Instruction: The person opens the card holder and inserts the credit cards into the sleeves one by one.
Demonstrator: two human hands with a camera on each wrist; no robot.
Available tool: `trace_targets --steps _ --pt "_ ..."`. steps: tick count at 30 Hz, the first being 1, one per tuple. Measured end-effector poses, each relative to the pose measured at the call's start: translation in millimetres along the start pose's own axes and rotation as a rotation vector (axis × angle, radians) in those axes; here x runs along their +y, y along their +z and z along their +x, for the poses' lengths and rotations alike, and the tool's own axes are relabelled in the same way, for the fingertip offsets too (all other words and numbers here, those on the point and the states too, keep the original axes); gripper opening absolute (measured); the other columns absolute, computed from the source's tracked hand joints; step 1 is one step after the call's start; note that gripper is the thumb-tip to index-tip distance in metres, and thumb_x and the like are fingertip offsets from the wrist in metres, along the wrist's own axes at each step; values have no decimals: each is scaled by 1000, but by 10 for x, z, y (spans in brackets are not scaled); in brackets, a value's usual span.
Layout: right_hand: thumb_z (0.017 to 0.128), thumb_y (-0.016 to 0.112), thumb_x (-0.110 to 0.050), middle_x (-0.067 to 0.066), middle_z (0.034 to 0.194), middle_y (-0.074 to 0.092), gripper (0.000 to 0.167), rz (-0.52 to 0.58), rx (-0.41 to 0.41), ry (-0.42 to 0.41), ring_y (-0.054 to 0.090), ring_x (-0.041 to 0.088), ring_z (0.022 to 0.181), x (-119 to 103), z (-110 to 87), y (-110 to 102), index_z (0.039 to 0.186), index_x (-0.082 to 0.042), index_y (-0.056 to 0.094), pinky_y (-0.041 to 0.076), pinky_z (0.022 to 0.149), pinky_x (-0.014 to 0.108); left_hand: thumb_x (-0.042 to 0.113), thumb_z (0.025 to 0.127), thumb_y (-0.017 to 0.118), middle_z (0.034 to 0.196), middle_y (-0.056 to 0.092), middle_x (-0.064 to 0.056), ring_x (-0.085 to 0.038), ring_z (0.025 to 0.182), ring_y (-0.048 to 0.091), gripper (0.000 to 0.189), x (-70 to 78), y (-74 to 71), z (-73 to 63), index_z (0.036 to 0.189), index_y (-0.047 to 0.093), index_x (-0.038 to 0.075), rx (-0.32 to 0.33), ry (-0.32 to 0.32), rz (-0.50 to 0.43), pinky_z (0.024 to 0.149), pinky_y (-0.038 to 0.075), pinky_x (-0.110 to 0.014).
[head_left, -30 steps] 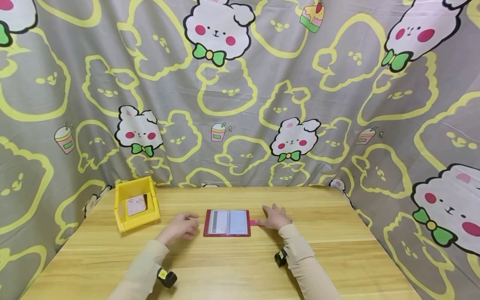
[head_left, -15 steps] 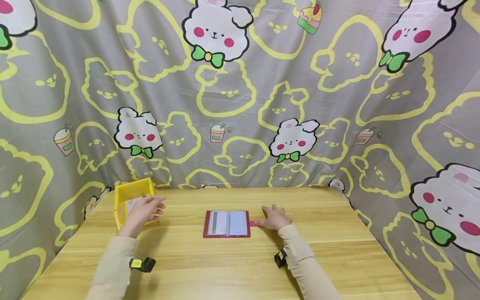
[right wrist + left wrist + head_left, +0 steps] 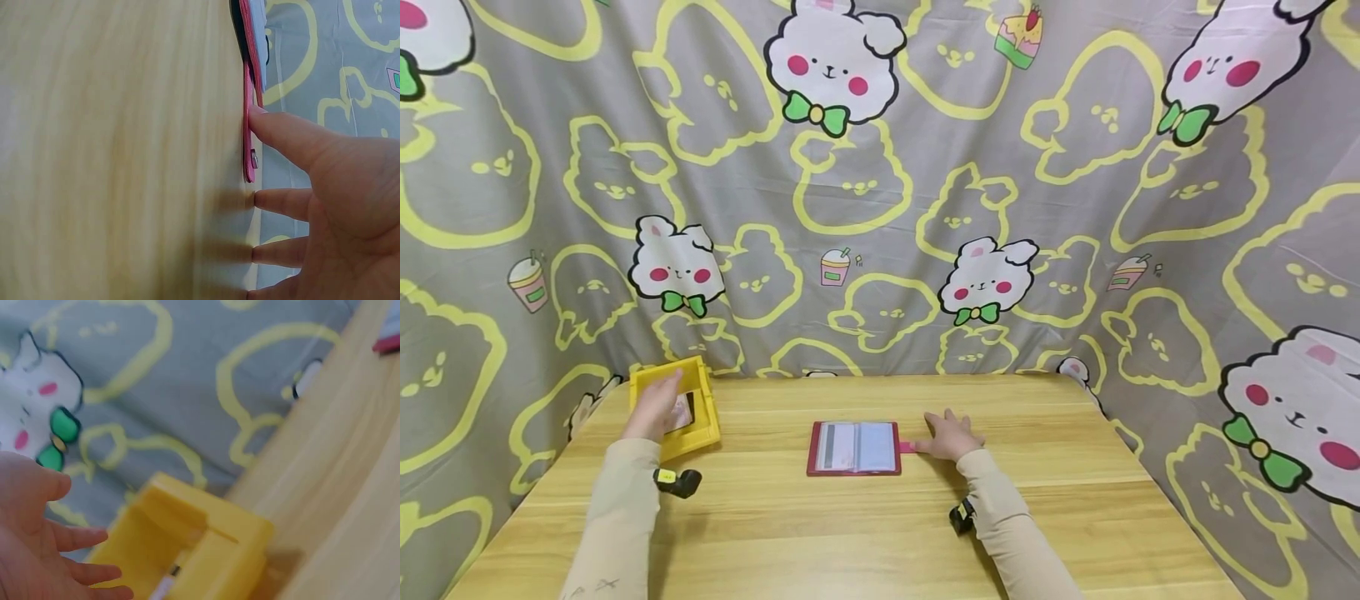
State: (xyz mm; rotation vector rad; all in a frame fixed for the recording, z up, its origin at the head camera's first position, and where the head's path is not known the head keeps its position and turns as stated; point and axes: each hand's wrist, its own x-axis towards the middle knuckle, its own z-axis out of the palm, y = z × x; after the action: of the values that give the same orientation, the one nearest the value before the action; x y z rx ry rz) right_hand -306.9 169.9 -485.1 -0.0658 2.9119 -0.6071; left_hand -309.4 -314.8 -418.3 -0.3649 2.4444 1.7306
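Observation:
My left hand [image 3: 658, 404] is over the yellow bin [image 3: 706, 433] at the left of the table. In the left wrist view its fingers are spread and relaxed, holding nothing. Inside the bin lie pink-patterned cards [image 3: 681, 413], partly hidden by the hand in the head view. A red card holder [image 3: 854, 448] lies unfolded mid-table, a card with a grey stripe showing in its left clear sleeve. My right hand [image 3: 950, 436] rests to its right. The thumb presses the pink snap strap [image 3: 248, 134] down, while the other fingertips touch the wooden table.
The wooden table [image 3: 820, 533] reaches back to a grey curtain [image 3: 880, 250] printed with rabbits and yellow outlines, which also hangs at both sides. Black wrist cameras sit on the left sleeve [image 3: 617, 500] and the right sleeve [image 3: 1011, 517].
My left hand has moved left from beside the card holder to over the bin. The right hand has stayed on the strap, and the card holder lies where it was.

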Motion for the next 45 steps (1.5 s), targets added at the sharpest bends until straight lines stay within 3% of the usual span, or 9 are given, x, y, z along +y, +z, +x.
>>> trace_targets --steps 1,3,7,9,11,13,15,23,45 --pt "85 67 -50 26 155 29 72 -2 -2 0 17 60 140 -1 0 0 145 -17 46 20 98 84 51 103 14 96 66 -26 -35 90 66 74 -27 -7 43 131 48 -8 -2 4 29 90 53 -41" --pt "85 67 -51 26 156 29 73 -6 -5 -1 17 60 140 -3 0 2 146 -17 46 19 98 84 50 104 11 51 51 -2 -18 47 50 73 -89 -17 121 82 63 2 -5 14 84 58 49 -33" --pt "86 66 -52 26 156 29 72 -14 -10 -4 18 60 140 -11 -9 4 146 -17 45 20 98 84 49 104 8 41 36 9 -8 37 33 69 -170 -24 209 48 36 21 -8 11 118 44 36 -27" --pt "86 66 -51 26 156 29 72 -14 -11 -5 17 60 140 -19 -16 1 146 -17 45 21 98 84 49 103 7 49 49 -2 -17 44 45 73 -185 -23 226 56 49 13 20 12 147 52 46 -32" --pt "86 66 -51 26 156 29 72 -15 -12 -5 18 60 140 -25 -21 -4 146 -17 45 21 97 84 49 102 4 88 67 -24 -35 82 65 81 -188 -27 233 94 65 -3 43 -1 179 82 54 -41" --pt "87 66 -51 26 156 29 72 -13 -13 -5 17 60 140 -31 -23 -9 146 -17 45 21 97 84 50 101 0 139 44 -36 -47 129 45 83 -193 -38 244 141 39 -12 57 -19 215 111 37 -50" --pt "87 66 -51 26 156 29 72 -14 -12 -7 18 60 140 -31 -20 -9 146 -17 45 21 98 84 52 99 -2 157 3 -33 -50 145 8 79 -195 -53 251 151 4 -8 59 -43 237 121 11 -57" --pt "86 67 -51 25 156 29 72 -24 -5 -2 17 59 141 -30 11 13 146 -18 45 21 98 83 55 98 0 156 5 -34 -51 145 7 85 -187 -11 270 150 7 -13 113 -147 224 120 12 -57" --pt "85 66 -52 26 155 30 72 -18 2 5 19 60 140 -8 -2 -1 145 -16 47 21 97 84 54 100 9 161 -2 -27 -44 149 4 79 -289 63 314 153 -3 -5 161 -121 -49 122 9 -56"
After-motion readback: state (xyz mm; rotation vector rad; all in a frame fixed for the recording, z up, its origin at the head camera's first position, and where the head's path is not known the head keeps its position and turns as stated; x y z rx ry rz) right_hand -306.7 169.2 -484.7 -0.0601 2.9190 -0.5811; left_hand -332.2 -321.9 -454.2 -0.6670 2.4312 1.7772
